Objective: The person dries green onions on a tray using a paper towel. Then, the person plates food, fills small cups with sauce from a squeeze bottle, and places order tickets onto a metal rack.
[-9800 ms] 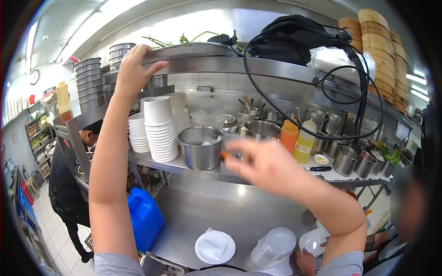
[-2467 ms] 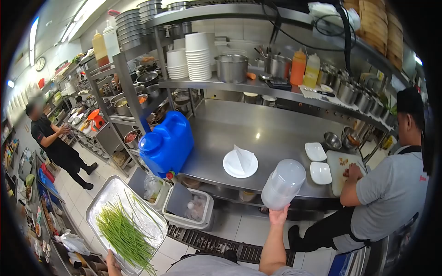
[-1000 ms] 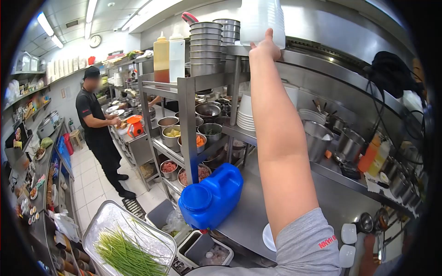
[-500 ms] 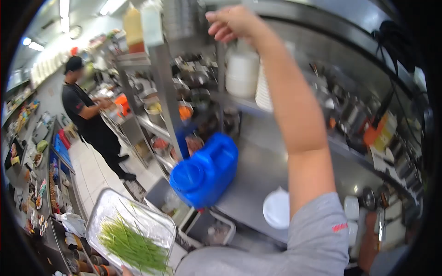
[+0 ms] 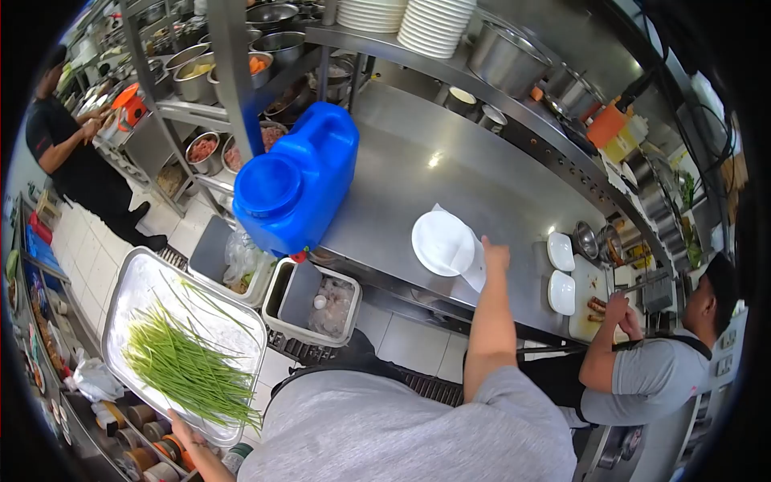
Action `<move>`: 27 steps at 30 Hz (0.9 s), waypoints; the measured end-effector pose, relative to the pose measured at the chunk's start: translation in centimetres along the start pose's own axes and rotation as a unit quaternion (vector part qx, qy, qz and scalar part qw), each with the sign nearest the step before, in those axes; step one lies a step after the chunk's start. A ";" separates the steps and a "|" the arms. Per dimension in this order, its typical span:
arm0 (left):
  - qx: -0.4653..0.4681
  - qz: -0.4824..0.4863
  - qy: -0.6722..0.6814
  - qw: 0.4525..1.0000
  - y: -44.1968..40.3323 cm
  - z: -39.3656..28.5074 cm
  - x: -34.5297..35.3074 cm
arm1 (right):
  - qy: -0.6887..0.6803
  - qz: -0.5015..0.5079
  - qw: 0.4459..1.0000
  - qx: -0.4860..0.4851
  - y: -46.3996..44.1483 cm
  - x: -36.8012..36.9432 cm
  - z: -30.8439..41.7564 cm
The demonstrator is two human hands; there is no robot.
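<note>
At the lower left, my left hand [image 5: 186, 434] grips the near edge of a metal tray [image 5: 120, 321]. Long green chives or scallions [image 5: 189, 361] lie loose in a bundle on it. My right hand [image 5: 496, 255] reaches over the steel counter to a round white dish [image 5: 438, 241]. Its fingers are closed at the edge of a thin white sheet [image 5: 475, 275] beside and partly over the dish; some fingertips are hidden.
A blue jerrycan [image 5: 321, 177] stands on the steel counter [image 5: 385, 161], near grey bins [image 5: 277, 297] below. White bowls [image 5: 561, 292] and a cutting board [image 5: 590, 321] lie to the right, by a co-worker [image 5: 642, 369]. Another person [image 5: 64, 153] works at far left. Plates [image 5: 438, 24] fill a shelf above.
My right hand has come down from high near the shelf to the white dish. My view has tilted down and turned right. The left hand still holds the tray.
</note>
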State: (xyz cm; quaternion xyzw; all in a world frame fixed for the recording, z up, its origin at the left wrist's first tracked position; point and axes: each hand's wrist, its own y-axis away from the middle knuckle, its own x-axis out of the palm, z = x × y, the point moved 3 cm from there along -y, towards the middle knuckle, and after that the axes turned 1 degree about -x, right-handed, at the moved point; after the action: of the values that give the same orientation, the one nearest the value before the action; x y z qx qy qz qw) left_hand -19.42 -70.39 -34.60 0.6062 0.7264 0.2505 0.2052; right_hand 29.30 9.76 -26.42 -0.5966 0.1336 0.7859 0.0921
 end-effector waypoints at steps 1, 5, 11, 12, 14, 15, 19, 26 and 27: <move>0.000 -0.006 0.006 1.000 0.1 -0.1 -0.1 | 0.000 0.001 1.000 -0.009 1.7 0.6 1.1; 0.038 0.005 -0.024 0.999 -0.8 -1.7 -2.7 | -0.138 -0.165 0.948 0.236 6.9 2.8 -2.0; 0.108 -0.052 -0.129 0.984 -3.9 0.3 -6.0 | -0.062 -0.176 0.979 -0.078 1.0 8.7 -7.9; 0.132 -0.080 -0.166 0.974 -4.5 0.7 -6.8 | -0.079 -0.222 0.966 -0.103 -0.2 8.8 -7.5; 0.146 -0.104 -0.225 0.958 -4.9 0.9 -7.2 | -0.210 -0.292 0.921 -0.149 -1.2 7.9 -5.4; 0.092 -0.111 -0.097 0.985 -4.6 1.8 -6.5 | -0.293 -0.290 0.898 -0.153 -2.9 8.3 -4.9; 0.044 -0.156 -0.102 0.981 -1.2 2.5 -4.1 | -0.271 -0.081 0.916 -0.285 -1.2 7.1 3.3; 0.056 -0.221 -0.037 0.973 3.4 0.7 1.4 | 0.118 0.007 0.855 -0.505 12.4 9.4 8.8; 0.049 -0.215 -0.025 0.975 3.6 1.2 2.3 | 0.112 -0.017 0.844 -0.524 11.5 10.2 7.9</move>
State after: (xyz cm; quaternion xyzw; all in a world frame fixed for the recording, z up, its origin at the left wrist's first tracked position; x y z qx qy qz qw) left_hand -16.33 -67.51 -33.30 0.4514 0.8457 0.1494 0.2424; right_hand 15.83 1.24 -33.13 -0.6421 -0.2988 0.6651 -0.2368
